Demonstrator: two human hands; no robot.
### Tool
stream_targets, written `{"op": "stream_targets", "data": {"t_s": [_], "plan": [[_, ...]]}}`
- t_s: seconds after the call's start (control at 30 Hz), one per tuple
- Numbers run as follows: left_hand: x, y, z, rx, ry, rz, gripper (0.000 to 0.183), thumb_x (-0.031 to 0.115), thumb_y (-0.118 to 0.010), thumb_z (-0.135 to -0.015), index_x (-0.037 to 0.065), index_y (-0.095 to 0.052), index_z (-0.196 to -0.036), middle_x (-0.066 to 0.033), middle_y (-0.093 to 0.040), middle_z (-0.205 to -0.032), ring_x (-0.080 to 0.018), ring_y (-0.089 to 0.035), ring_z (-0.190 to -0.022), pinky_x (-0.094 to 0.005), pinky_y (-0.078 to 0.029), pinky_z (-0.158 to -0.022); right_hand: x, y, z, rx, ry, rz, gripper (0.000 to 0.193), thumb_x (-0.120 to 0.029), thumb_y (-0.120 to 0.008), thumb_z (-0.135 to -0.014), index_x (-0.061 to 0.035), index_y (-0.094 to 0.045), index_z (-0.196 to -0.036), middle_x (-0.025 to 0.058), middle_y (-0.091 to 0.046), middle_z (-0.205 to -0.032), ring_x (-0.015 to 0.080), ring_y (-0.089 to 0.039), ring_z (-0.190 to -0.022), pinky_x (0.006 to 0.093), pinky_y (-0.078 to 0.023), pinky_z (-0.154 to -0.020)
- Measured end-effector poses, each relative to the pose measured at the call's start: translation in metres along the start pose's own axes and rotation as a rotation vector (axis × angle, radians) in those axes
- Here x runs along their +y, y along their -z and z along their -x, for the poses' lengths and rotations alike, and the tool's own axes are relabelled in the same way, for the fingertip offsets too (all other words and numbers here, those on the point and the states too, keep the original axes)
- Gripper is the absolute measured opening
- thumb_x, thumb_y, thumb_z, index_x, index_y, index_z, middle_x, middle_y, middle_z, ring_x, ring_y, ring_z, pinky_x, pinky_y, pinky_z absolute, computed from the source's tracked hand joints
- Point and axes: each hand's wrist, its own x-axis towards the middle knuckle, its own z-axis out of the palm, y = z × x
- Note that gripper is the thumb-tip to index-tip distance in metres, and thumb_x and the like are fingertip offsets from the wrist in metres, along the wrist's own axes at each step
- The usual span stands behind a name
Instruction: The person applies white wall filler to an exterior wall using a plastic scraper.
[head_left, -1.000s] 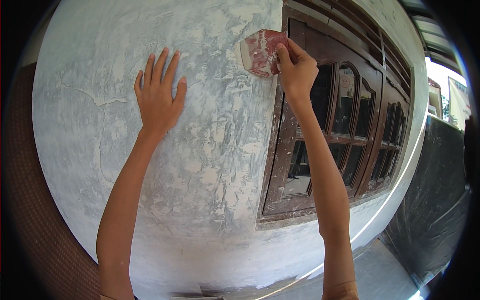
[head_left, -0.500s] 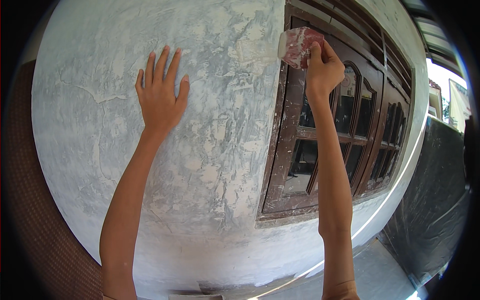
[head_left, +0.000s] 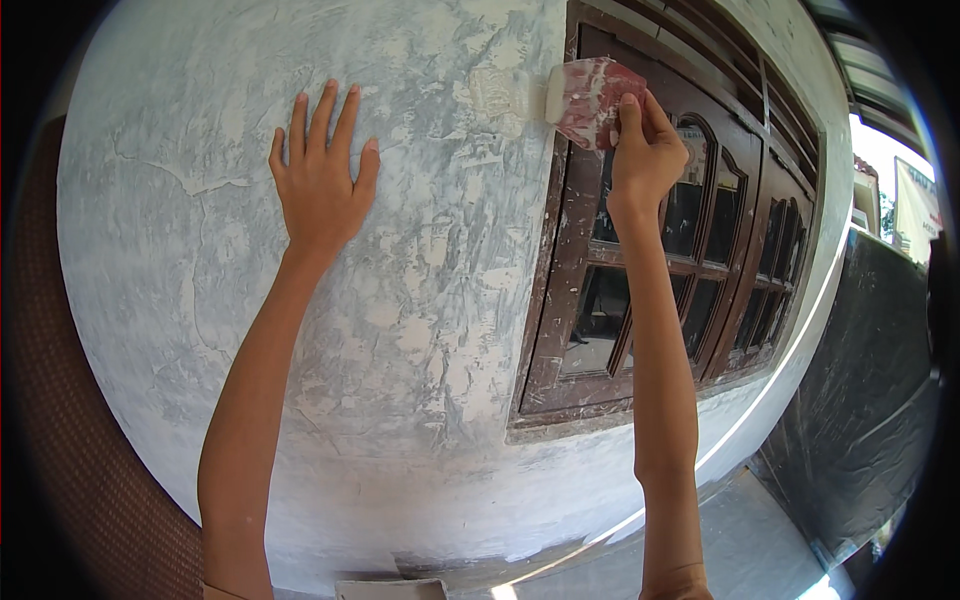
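My left hand [head_left: 322, 190] lies with its fingers spread, palm toward the patchy grey-white wall [head_left: 420, 260]. In my right hand [head_left: 648, 165] is a red putty scraper [head_left: 598, 95] smeared with whitish filler, pinched at its right end between thumb and fingers. The scraper's pale left edge is at the border where the wall meets the brown window frame [head_left: 545, 300]. Just left of that edge, a cream patch of filler [head_left: 498, 95] shows on the wall. Whether the scraper's edge presses on the surface, I cannot tell.
Brown wooden windows with dark panes [head_left: 690, 215] fill the right side, behind my right forearm. A brown patterned surface [head_left: 60, 400] borders the wall at left. Dark sheeting [head_left: 850, 400] hangs at far right. A pale box-like object [head_left: 390, 590] is below.
My right hand and the scraper have shifted slightly left, so the scraper's edge now overlaps the wall's border more. My left hand stays spread at nearly the same spot on the wall.
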Motion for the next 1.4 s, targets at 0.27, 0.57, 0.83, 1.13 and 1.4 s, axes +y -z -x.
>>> {"op": "stream_targets", "data": {"t_s": [0.27, 0.57, 0.83, 1.13, 1.4], "plan": [[-0.004, 0.003, 0.001, -0.016, -0.012, 0.009, 0.054, 0.031, -0.048, -0.097, 0.024, -0.04, -0.15, -0.0014, -0.034, -0.157, -0.0268, -0.026, -0.146, -0.0497, -0.014, -0.117, 0.016, 0.006, 0.007, 0.035, -0.022, 0.054, 0.03, -0.013, -0.067, -0.092, 0.0045, -0.068, -0.117, 0.0086, -0.074, -0.087, 0.0069, -0.059, -0.066, 0.0241, -0.049, -0.06], [-0.007, 0.003, 0.0, -0.003, -0.029, 0.039, 0.053, 0.03, -0.047, -0.097, 0.025, -0.04, -0.149, -0.0016, -0.035, -0.157, -0.0268, -0.027, -0.146, -0.0503, -0.015, -0.117, 0.011, -0.028, 0.021, -0.122, 0.038, 0.024, 0.029, -0.012, -0.067, -0.092, 0.0056, -0.068, -0.115, 0.0119, -0.074, -0.091, 0.0108, -0.065, -0.071, 0.0258, -0.051, -0.065], [-0.001, 0.004, -0.001, -0.012, -0.006, 0.021, 0.052, 0.029, -0.049, -0.096, 0.025, -0.043, -0.148, -0.0019, -0.037, -0.155, -0.0269, -0.028, -0.145, -0.0501, -0.016, -0.117, 0.005, -0.011, 0.007, -0.016, -0.085, -0.167, 0.03, -0.012, -0.065, -0.093, 0.0051, -0.067, -0.117, 0.0093, -0.074, -0.089, 0.0066, -0.062, -0.072, 0.024, -0.05, -0.063], [-0.001, 0.004, -0.001, -0.001, -0.002, -0.006, 0.053, 0.029, -0.052, -0.094, 0.025, -0.045, -0.147, -0.0025, -0.038, -0.155, -0.0278, -0.029, -0.145, -0.0501, -0.018, -0.116, 0.037, 0.03, -0.005, 0.16, -0.171, -0.201, 0.028, -0.008, -0.065, -0.093, 0.0057, -0.066, -0.117, 0.0076, -0.073, -0.093, 0.0059, -0.059, -0.069, 0.0202, -0.047, -0.059], [-0.008, 0.004, 0.001, 0.005, -0.033, 0.041, 0.053, 0.03, -0.051, -0.094, 0.025, -0.045, -0.147, -0.0026, -0.038, -0.155, -0.0276, -0.029, -0.145, -0.0508, -0.018, -0.116, 0.029, -0.015, 0.02, -0.102, -0.188, -0.159, 0.032, -0.011, -0.067, -0.093, 0.0066, -0.065, -0.12, 0.0095, -0.073, -0.096, 0.0074, -0.063, -0.078, 0.0206, -0.05, -0.064]]}}
